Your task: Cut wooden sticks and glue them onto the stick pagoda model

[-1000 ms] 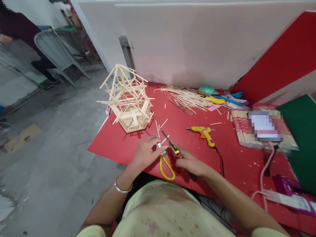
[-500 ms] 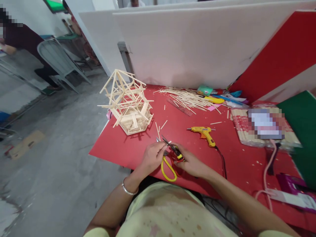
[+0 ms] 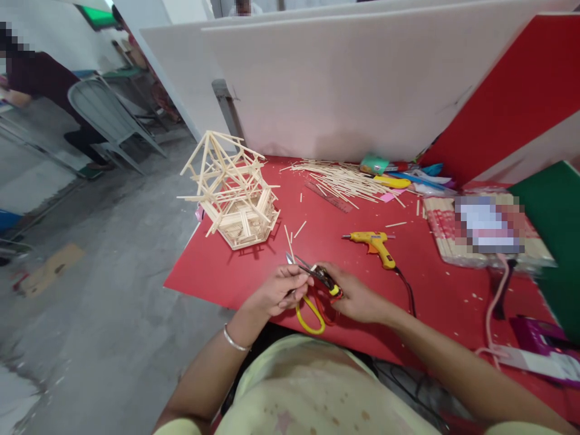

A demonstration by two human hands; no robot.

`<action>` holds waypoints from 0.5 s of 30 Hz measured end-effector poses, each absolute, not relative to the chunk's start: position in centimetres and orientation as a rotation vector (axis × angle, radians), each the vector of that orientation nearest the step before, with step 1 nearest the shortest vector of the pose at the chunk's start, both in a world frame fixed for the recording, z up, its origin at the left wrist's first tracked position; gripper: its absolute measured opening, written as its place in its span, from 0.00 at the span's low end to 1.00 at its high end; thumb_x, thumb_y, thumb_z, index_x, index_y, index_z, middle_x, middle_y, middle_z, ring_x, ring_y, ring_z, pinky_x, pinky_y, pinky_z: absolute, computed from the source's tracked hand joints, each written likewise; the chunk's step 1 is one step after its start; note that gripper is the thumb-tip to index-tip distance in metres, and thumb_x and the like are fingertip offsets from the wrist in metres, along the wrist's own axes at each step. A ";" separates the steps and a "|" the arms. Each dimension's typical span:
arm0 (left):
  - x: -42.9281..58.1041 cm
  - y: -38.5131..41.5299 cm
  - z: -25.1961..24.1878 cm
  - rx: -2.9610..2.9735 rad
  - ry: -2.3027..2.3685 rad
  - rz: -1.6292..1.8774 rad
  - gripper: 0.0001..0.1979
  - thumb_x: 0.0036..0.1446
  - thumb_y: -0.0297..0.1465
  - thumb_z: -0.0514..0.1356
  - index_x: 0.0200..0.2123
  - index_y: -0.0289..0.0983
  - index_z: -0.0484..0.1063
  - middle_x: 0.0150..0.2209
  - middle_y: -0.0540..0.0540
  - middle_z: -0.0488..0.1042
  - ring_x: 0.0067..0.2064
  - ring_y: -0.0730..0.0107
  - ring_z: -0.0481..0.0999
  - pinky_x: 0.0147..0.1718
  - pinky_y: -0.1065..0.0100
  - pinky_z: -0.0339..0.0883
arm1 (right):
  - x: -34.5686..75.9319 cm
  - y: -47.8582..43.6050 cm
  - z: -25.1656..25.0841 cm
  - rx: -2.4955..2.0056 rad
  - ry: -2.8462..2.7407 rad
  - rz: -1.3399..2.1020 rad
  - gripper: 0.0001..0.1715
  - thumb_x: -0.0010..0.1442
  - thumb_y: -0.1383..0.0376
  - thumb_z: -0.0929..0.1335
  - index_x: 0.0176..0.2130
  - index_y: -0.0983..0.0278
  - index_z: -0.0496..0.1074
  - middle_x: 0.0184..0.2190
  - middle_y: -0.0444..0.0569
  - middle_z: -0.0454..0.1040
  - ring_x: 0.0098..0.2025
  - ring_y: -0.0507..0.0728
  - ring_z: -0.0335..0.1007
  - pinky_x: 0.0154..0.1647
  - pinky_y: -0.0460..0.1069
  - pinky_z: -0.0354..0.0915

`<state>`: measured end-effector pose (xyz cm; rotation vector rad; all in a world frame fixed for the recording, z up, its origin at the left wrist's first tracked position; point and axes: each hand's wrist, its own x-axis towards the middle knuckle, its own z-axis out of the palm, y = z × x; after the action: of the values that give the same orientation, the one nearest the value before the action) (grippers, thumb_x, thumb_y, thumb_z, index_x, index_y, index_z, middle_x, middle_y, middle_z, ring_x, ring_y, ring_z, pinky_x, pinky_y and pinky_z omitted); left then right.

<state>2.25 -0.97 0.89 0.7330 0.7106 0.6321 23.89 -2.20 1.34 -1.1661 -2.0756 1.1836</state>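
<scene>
My right hand is wrapped around a pair of pliers with dark jaws and red-and-yellow handles. Its jaws point left, toward my left hand, whose fingertips are pinched together right at the tips; whatever they hold is too small to make out. A small pale bit of wood shows beside the jaws. Beneath both hands lie scissors with a yellow handle loop, their blades partly covered. Just beyond, a few short wooden sticks rest on the red tabletop.
A stick-built model pavilion stands at the left. A yellow glue gun lies right of my hands, its cord running toward me. Behind are a pile of sticks and a clear ruler. A phone lies on packed sticks.
My left hand has turned and its fingers have shifted along the jaws, drawing slightly toward me. The pliers have tilted a little in my right hand. The scissors stay put.
</scene>
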 end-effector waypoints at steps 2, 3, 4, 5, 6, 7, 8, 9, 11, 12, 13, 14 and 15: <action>2.1 -1.1 0.6 0.631 0.595 0.593 0.15 0.52 0.38 0.67 0.34 0.31 0.73 0.17 0.55 0.66 0.09 0.88 0.48 0.09 0.78 0.37 | 23.9 -2.3 1.5 -1.187 -2.078 1.183 0.39 0.38 0.77 0.63 0.51 0.62 0.65 0.45 0.50 0.72 0.45 0.58 0.69 0.47 0.52 0.64; 2.1 -1.1 0.5 0.594 0.555 0.584 0.14 0.53 0.37 0.67 0.34 0.31 0.73 0.17 0.55 0.66 0.09 0.88 0.48 0.09 0.78 0.37 | 23.9 -2.4 1.4 -1.202 -2.076 1.187 0.37 0.38 0.77 0.63 0.50 0.62 0.65 0.43 0.49 0.72 0.43 0.58 0.69 0.45 0.51 0.65; 2.2 -1.2 0.3 0.566 0.526 0.584 0.13 0.54 0.37 0.66 0.34 0.31 0.73 0.17 0.55 0.66 0.09 0.88 0.48 0.09 0.79 0.38 | 23.8 -2.5 1.4 -1.212 -2.074 1.192 0.36 0.38 0.77 0.63 0.49 0.62 0.66 0.42 0.48 0.73 0.42 0.57 0.69 0.44 0.51 0.65; 2.2 -1.3 0.1 0.545 0.507 0.586 0.12 0.55 0.36 0.66 0.35 0.31 0.73 0.17 0.55 0.66 0.09 0.89 0.48 0.09 0.79 0.39 | 23.8 -2.6 1.3 -1.219 -2.072 1.196 0.36 0.38 0.77 0.63 0.49 0.62 0.66 0.41 0.48 0.73 0.41 0.57 0.69 0.44 0.51 0.65; 2.3 -1.3 0.0 0.533 0.500 0.593 0.12 0.56 0.35 0.66 0.35 0.31 0.74 0.17 0.55 0.66 0.09 0.89 0.48 0.09 0.79 0.39 | 23.8 -2.6 1.2 -1.224 -2.067 1.200 0.36 0.38 0.77 0.63 0.49 0.62 0.66 0.42 0.49 0.73 0.42 0.58 0.69 0.45 0.51 0.65; 2.4 -1.3 -0.1 0.532 0.503 0.606 0.11 0.57 0.35 0.65 0.35 0.31 0.74 0.17 0.55 0.65 0.09 0.89 0.48 0.09 0.79 0.39 | 23.8 -2.6 1.1 -1.228 -2.061 1.204 0.37 0.38 0.77 0.63 0.50 0.61 0.66 0.44 0.49 0.73 0.44 0.58 0.69 0.47 0.52 0.65; 2.4 -1.3 -0.2 0.540 0.515 0.626 0.11 0.57 0.35 0.65 0.36 0.31 0.74 0.17 0.55 0.65 0.09 0.89 0.48 0.10 0.79 0.40 | 23.8 -2.6 1.0 -1.229 -2.055 1.207 0.39 0.39 0.77 0.63 0.52 0.61 0.66 0.46 0.50 0.73 0.47 0.59 0.69 0.50 0.53 0.65; 2.4 -1.3 -0.1 0.555 0.533 0.647 0.11 0.57 0.35 0.65 0.36 0.31 0.75 0.17 0.55 0.65 0.10 0.89 0.48 0.10 0.79 0.39 | 23.9 -2.5 1.0 -1.226 -2.051 1.214 0.41 0.39 0.77 0.63 0.55 0.61 0.65 0.50 0.51 0.72 0.51 0.60 0.68 0.54 0.55 0.64; 2.3 -1.1 0.2 0.591 0.588 0.701 0.12 0.56 0.36 0.66 0.36 0.31 0.75 0.17 0.55 0.65 0.10 0.89 0.48 0.09 0.79 0.38 | 24.2 -2.3 0.9 -1.213 -2.051 1.251 0.46 0.41 0.76 0.64 0.61 0.61 0.61 0.57 0.53 0.68 0.58 0.62 0.64 0.61 0.58 0.58; 2.2 -1.0 0.5 0.612 0.623 0.728 0.13 0.55 0.36 0.66 0.36 0.31 0.75 0.17 0.56 0.65 0.10 0.89 0.48 0.09 0.78 0.38 | 24.4 -2.3 0.9 -1.212 -2.050 1.274 0.48 0.41 0.75 0.64 0.62 0.61 0.59 0.60 0.54 0.66 0.61 0.63 0.61 0.63 0.60 0.56; 2.0 -0.9 0.7 0.636 0.664 0.752 0.13 0.55 0.37 0.67 0.35 0.31 0.74 0.17 0.56 0.65 0.10 0.89 0.48 0.09 0.78 0.37 | 24.5 -2.3 0.9 -1.218 -2.046 1.297 0.48 0.42 0.75 0.64 0.63 0.61 0.59 0.62 0.54 0.64 0.63 0.63 0.59 0.65 0.60 0.54; 1.9 -0.9 1.0 0.662 0.709 0.774 0.14 0.54 0.38 0.67 0.34 0.31 0.74 0.17 0.56 0.65 0.10 0.89 0.49 0.10 0.78 0.37 | 24.7 -2.3 0.9 -1.231 -2.041 1.312 0.48 0.43 0.74 0.64 0.63 0.62 0.59 0.63 0.54 0.63 0.63 0.63 0.59 0.65 0.60 0.54; 1.7 -0.9 1.1 0.691 0.758 0.791 0.15 0.53 0.39 0.67 0.33 0.31 0.74 0.16 0.56 0.65 0.10 0.88 0.49 0.10 0.78 0.36 | 24.7 -2.5 0.8 -1.249 -2.038 1.317 0.46 0.43 0.74 0.64 0.62 0.62 0.60 0.62 0.54 0.64 0.62 0.63 0.61 0.63 0.58 0.56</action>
<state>1.74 -0.87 1.14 0.6908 0.7577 0.7905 24.74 -2.46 0.84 -1.2486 -2.0376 1.3174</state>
